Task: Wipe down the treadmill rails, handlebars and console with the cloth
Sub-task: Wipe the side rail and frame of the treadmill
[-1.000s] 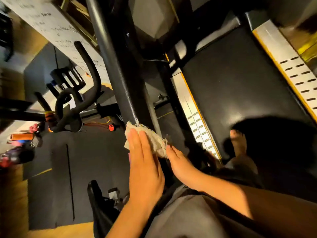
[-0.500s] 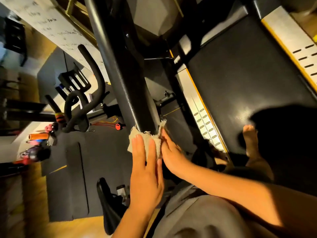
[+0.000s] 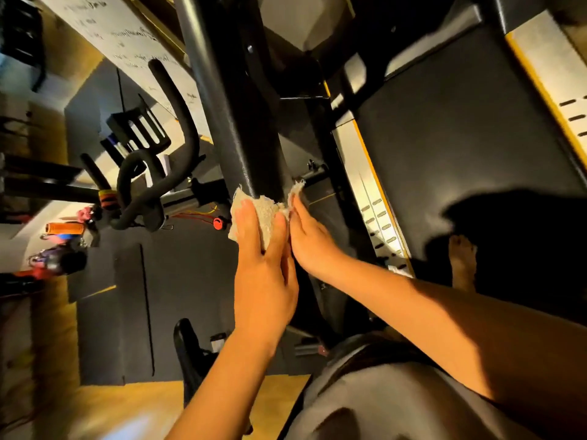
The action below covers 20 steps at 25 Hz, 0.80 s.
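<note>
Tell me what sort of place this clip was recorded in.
Most likely a home gym or small workout room. A treadmill belt with a slotted side rail fills the right. An exercise bike's handlebars stand alongside, and dark rubber floor mats lie over wood flooring.

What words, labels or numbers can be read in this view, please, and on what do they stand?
Whiteboard: several lines of handwriting, too small and blurred to read.
Treadmill post, side rail and cloth: no text visible.
</note>
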Available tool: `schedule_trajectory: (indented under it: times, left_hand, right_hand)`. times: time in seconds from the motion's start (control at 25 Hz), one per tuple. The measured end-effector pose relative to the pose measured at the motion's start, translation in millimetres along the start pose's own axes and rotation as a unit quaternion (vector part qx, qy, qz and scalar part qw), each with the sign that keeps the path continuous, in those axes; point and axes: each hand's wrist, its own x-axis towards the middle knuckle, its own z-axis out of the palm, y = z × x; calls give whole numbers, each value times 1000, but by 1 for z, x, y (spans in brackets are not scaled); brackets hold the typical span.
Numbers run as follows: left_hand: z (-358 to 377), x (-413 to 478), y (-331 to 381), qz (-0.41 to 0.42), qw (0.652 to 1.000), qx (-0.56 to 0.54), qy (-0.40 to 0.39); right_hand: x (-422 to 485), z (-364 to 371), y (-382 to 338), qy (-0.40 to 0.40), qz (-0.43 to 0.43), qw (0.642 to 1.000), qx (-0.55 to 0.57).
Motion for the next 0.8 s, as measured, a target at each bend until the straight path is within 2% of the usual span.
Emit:
schedule_trajectory:
  times: [0.12, 0.2, 0.32, 0.52, 0.6, 0.72, 0.8]
  left_hand:
    - [4, -58, 7, 12, 999, 2, -31]
    - [2, -75, 7, 26, 998, -8, -55]
    - [-2, -45, 2, 9, 998, -8, -59]
    - [-2, 12, 2, -78, 996, -31, -5]
    - [0, -12, 4, -70, 997, -30, -11]
    - [2, -64, 15, -79, 996, -42, -23]
    - [3, -69, 20, -104, 993, -46, -9]
  right_hand:
    - [-62, 9, 32, -37, 75, 996, 1]
    - [-89, 8, 34, -59, 86, 994, -14]
    - [-58, 0, 11, -41, 73, 996, -13]
    - [14, -8, -30, -5, 38, 998, 48]
    - [-11, -9, -11, -30, 46, 996, 65]
    - [-80, -9, 26, -95, 113, 988, 37]
    - [-93, -11, 29, -116, 98, 988, 13]
